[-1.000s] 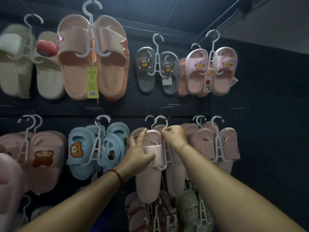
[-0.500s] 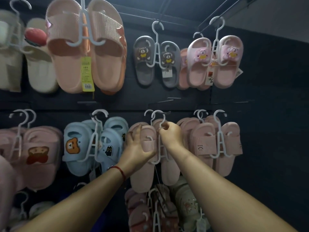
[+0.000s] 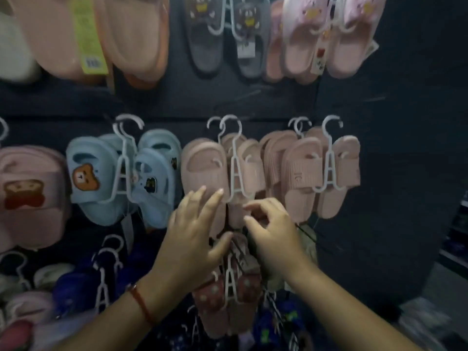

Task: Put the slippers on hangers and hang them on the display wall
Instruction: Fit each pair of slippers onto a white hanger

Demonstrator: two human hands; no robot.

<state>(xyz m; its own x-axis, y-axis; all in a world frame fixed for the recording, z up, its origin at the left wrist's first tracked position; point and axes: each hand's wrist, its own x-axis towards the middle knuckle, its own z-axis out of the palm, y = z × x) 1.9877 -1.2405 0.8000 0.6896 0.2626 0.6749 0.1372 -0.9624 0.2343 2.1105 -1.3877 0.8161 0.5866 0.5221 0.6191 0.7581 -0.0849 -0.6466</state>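
Note:
A pale pink pair of slippers (image 3: 202,171) hangs on a white hanger (image 3: 234,160) from the middle row of the dark display wall (image 3: 405,148). My left hand (image 3: 195,231) is below the left slipper, fingers spread and straight, fingertips near its lower part. My right hand (image 3: 271,231) is just under the right slipper, fingers loosely curled, gripping nothing that I can see. Both hands are off the hanger.
Blue bear slippers (image 3: 119,178) hang to the left, another pink pair (image 3: 321,173) to the right. Grey (image 3: 222,39) and pink (image 3: 326,39) pairs hang above, a dark red pair (image 3: 228,300) below my hands. Floor shows at the far right.
Both hands let go of the pink pair's hanger and dropped below it. The view has moved closer and tilted down.

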